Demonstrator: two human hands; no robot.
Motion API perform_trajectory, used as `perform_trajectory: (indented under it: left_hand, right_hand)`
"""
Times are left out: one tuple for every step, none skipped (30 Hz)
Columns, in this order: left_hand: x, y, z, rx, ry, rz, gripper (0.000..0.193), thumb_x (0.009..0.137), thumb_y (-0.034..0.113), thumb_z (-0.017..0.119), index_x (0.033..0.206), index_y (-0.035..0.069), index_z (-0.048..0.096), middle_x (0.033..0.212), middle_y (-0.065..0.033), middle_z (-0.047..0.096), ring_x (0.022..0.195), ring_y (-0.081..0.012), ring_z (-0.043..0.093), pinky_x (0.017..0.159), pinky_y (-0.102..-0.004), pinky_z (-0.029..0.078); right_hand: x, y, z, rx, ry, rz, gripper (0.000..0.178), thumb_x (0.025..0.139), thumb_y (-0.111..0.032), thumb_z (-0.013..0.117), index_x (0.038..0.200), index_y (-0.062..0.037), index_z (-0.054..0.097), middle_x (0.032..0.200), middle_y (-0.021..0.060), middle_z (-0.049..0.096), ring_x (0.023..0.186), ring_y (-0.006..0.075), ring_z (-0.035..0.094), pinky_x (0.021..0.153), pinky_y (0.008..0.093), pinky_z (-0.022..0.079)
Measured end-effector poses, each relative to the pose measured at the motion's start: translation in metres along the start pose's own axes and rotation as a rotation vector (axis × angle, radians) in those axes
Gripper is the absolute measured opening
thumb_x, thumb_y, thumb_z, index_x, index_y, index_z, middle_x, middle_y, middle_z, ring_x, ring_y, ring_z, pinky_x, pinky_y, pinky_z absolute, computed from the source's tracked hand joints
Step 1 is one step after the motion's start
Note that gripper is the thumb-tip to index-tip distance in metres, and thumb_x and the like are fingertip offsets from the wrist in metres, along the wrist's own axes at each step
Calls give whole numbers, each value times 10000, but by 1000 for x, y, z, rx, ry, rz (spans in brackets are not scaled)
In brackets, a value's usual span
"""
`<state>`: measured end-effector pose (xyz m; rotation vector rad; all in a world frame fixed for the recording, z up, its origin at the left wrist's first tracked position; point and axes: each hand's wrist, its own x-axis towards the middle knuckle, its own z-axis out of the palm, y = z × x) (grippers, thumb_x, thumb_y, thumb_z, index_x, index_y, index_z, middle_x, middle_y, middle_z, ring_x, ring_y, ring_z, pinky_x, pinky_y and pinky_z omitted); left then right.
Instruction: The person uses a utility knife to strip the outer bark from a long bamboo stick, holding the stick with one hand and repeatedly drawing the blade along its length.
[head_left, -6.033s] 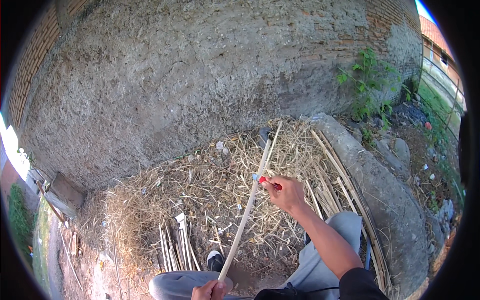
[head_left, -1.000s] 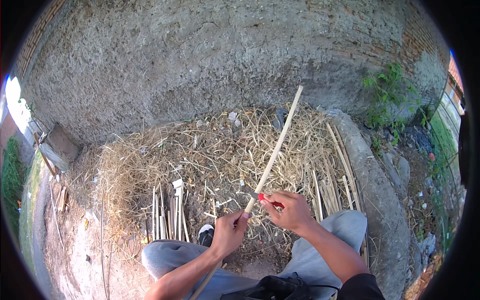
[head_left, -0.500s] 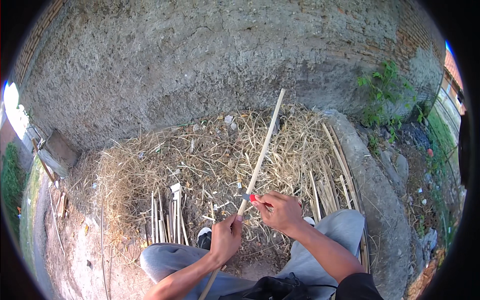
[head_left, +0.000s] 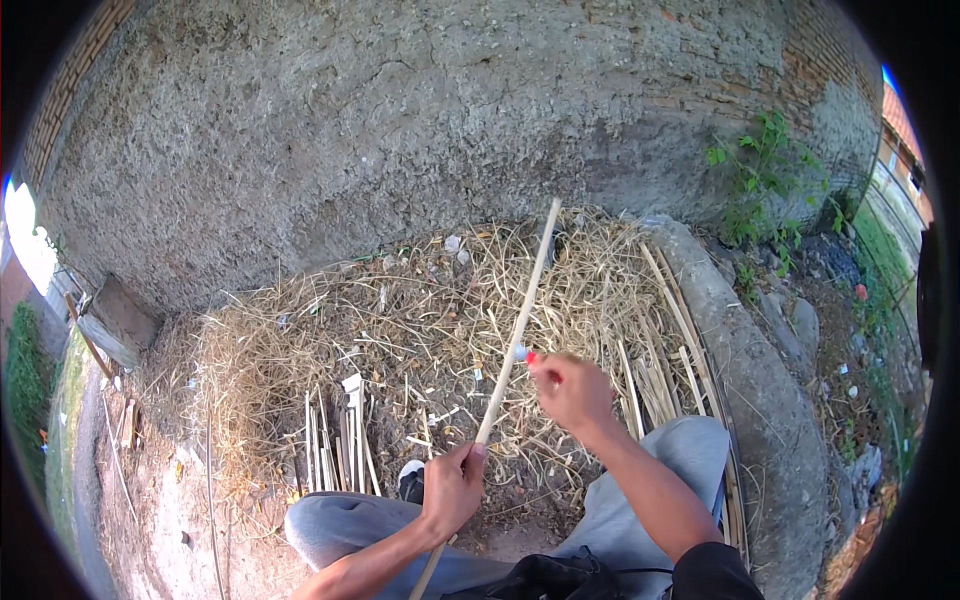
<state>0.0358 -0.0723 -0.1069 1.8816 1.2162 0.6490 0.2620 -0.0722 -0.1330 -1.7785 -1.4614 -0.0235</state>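
A long pale bamboo strip (head_left: 524, 312) slants up and away between my knees. My left hand (head_left: 453, 494) is closed round its lower part, and the strip's near end runs down past my lap. In my right hand (head_left: 576, 402), the fingers are wrapped round a red-handled knife (head_left: 531, 357), most of its handle hidden. The short blade, pale in the glare, meets the right side of the strip well above my left hand. Whether its edge bites into the strip, I cannot tell.
Dry shavings (head_left: 590, 290) cover the ground ahead, up to a rough wall (head_left: 400, 130). Cut strips (head_left: 355, 435) lie in a bundle beyond my left knee, with more strips (head_left: 655, 385) beyond the right. A concrete ledge (head_left: 745, 370) curves along the right.
My right hand has moved forward along the strip with the knife, away from my left hand. The strip's far tip has shifted slightly down and left. My left hand keeps its hold.
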Motion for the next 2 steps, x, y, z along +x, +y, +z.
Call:
perform_trajectory:
  left_hand:
    - [-12,-2,-2,26,-9,62,226,984,160,562,936,-26,681,582,-198,543,462,-208,494,493,-362,411]
    - [-29,-7,-3,52,-18,124,211,977,160,576,953,-14,693,594,-199,560,473,-217,533,505,-355,431]
  right_hand:
    - [16,20,-11,92,58,125,176,903,-230,702,807,-83,712,757,99,711,513,149,625,473,316,498]
    - [17,24,-10,92,71,129,176,903,-230,702,807,-83,712,757,99,711,513,149,625,473,316,498]
